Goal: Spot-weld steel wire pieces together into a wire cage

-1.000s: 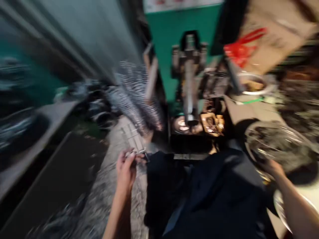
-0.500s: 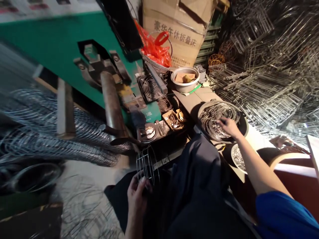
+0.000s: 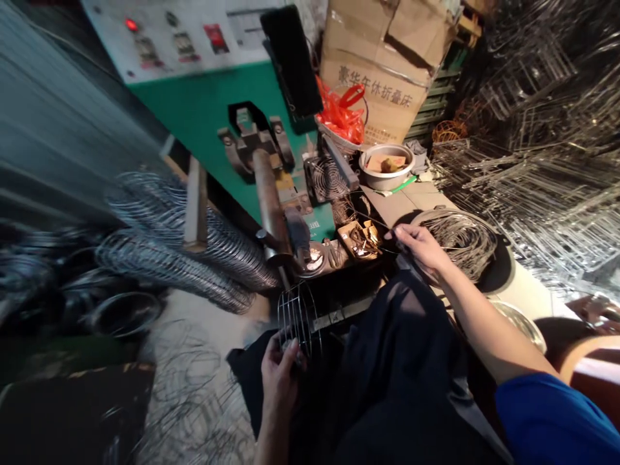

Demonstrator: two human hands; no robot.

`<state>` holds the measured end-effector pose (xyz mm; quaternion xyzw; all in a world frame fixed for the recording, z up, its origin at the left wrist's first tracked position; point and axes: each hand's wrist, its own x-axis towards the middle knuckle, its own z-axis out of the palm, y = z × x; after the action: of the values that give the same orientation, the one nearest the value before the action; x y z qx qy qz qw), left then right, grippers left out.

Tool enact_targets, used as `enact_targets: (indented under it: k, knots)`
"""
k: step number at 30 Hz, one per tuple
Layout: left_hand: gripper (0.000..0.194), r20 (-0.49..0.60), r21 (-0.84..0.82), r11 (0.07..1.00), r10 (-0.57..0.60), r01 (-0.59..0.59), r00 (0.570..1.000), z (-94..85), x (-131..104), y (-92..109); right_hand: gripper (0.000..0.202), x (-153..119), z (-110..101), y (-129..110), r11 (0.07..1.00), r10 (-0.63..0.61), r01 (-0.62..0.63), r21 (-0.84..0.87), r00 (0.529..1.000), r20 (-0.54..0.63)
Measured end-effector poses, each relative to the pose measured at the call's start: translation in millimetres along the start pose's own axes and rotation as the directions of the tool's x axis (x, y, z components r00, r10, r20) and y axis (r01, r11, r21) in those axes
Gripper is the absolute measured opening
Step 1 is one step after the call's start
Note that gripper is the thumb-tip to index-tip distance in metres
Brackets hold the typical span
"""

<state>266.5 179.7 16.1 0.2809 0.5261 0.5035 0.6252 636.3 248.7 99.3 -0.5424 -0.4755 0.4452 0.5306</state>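
My left hand (image 3: 281,361) is closed round the lower end of a small round wire cage (image 3: 296,316), held above my lap. The fingers of my right hand (image 3: 420,247) are pinched together beside a basin of wire rings (image 3: 460,239). A thin wire seems to run from those fingertips up to the left, and its full shape is hard to make out. In front of my hands a green machine (image 3: 203,97) carries a metal arm (image 3: 268,200) that points down toward the cage.
Stacked wire rings (image 3: 194,258) lean at the left. Beyond the machine are a small parts box (image 3: 359,240), a white bowl (image 3: 387,169), a red bag (image 3: 341,116) and a cardboard box (image 3: 378,77). Wire racks (image 3: 557,187) pile up on the right.
My right hand has lifted out of the basin of rings and moved left, now with a thin wire at its fingertips. My left hand still holds the cage. The view has turned left.
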Motion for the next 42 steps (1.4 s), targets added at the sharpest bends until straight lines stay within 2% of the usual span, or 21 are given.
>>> enact_targets:
  k: [4,8,11,13,16,23,28,32,37,42]
  knots:
    - [0.055,-0.045,-0.013,0.998,0.061,-0.062,0.997,0.6,3.8,8.0,0.048,-2.0,28.9,18.9,0.996,-0.002,0.003,-0.086,1.000,0.006]
    - [0.052,-0.052,-0.047,0.993,0.107,-0.109,0.993,11.3,6.9,10.8,0.053,-6.9,55.5,31.0,0.987,-0.014,0.016,-0.162,1.000,0.014]
    - [0.050,-0.061,-0.064,0.989,0.131,-0.135,0.990,20.1,1.3,14.8,0.058,-14.0,70.5,36.6,0.985,-0.032,0.027,-0.173,0.999,-0.027]
    - [0.050,-0.039,-0.075,0.987,0.139,-0.142,0.990,23.9,-3.7,19.0,0.058,-18.7,77.2,39.3,0.979,-0.035,0.032,-0.200,0.999,-0.015]
    - [0.052,-0.007,-0.088,0.984,0.155,-0.155,0.988,25.9,-7.5,25.0,0.056,-20.5,84.3,42.9,0.969,-0.033,0.040,-0.243,0.999,0.032]
    - [0.052,-0.025,-0.090,0.982,0.162,-0.164,0.986,27.5,-4.6,27.0,0.054,-16.0,97.4,41.3,0.966,-0.050,0.065,-0.249,0.996,0.068]
    - [0.053,-0.039,-0.065,0.983,0.169,-0.171,0.985,31.4,6.0,17.2,0.054,-13.9,103.1,38.8,0.968,-0.076,0.091,-0.233,0.994,0.076]
    - [0.055,-0.069,-0.032,0.979,0.199,-0.202,0.977,35.0,18.2,9.2,0.055,-6.6,110.9,47.4,0.969,-0.087,0.107,-0.221,0.991,0.099]
    - [0.057,-0.064,-0.006,0.974,0.227,-0.228,0.972,39.3,28.6,10.5,0.056,6.4,116.2,60.5,0.958,-0.133,0.158,-0.240,0.984,0.118]
    - [0.059,-0.075,-0.003,0.975,0.221,-0.222,0.972,43.5,34.7,13.2,0.054,15.0,117.8,62.9,0.957,-0.126,0.153,-0.248,0.985,0.120]
